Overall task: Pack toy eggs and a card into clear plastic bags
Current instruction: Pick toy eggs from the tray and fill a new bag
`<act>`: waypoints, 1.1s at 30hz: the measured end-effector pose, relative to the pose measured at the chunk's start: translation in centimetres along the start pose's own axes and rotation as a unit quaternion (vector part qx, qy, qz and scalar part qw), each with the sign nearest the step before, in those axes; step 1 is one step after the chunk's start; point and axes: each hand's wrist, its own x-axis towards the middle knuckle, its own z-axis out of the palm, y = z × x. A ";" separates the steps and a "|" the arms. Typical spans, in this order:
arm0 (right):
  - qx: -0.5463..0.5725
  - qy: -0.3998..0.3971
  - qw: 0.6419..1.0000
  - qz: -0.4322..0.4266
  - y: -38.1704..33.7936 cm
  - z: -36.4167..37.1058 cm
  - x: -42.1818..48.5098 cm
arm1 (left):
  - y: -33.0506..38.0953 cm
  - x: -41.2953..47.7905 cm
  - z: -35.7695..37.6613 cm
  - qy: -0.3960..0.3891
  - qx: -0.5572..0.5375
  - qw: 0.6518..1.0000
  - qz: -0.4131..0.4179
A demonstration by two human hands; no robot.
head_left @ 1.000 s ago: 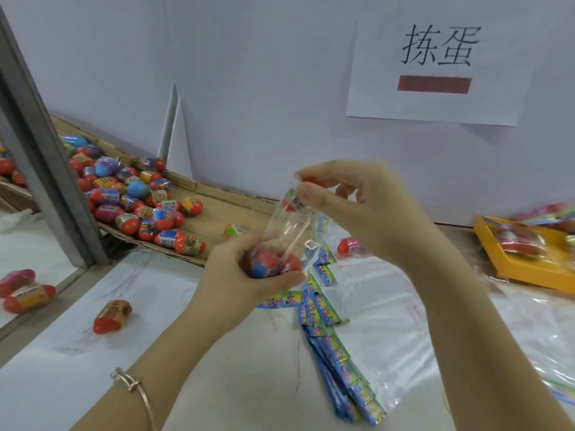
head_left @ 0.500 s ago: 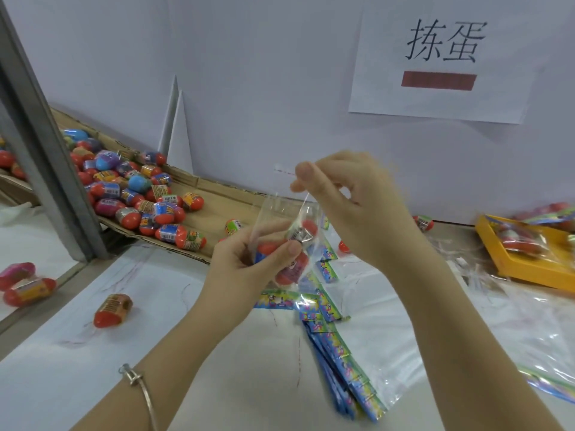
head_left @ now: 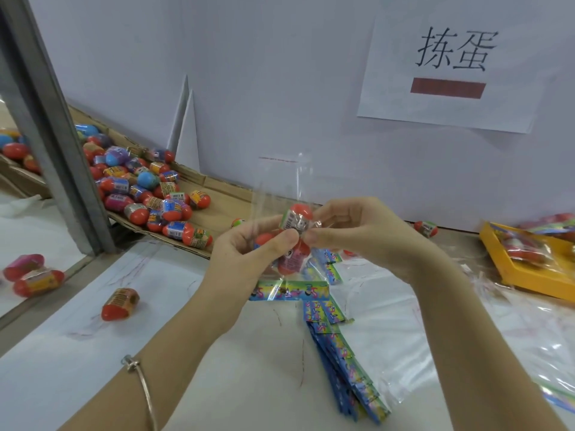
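Pinching 1 clear bag (head_left: 277, 185), 3 eggs (head_left: 297, 216) inside: left hand (head_left: 245, 259), right hand (head_left: 364, 234).

Both hands are meeting mid-air: the left hand (head_left: 249, 256) and right hand (head_left: 357, 234) are pinching a clear bag (head_left: 277, 194) holding toy eggs (head_left: 297, 217). Colourful cards (head_left: 339, 353) are lying fanned on the table (head_left: 93, 368) below.

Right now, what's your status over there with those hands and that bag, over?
Left hand and right hand both grip the clear bag. Toy eggs inside, flap up. Card stack below, not blocking.
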 end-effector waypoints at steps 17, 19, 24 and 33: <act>0.059 -0.011 0.998 -0.034 1.1 2.4 1.4 | 0.8 0.8 -1.1 0.062 0.009 0.998 -0.005; 0.078 -0.003 0.996 -0.041 1.2 2.4 1.4 | 0.8 0.9 -1.2 0.051 0.004 0.998 -0.028; 0.067 -0.004 0.997 -0.037 1.6 2.2 1.6 | 0.8 1.1 -1.1 0.101 0.007 0.994 -0.045; 0.208 0.087 0.974 -0.020 3.3 4.3 3.5 | 2.0 1.9 -2.8 0.180 -0.013 0.983 -0.013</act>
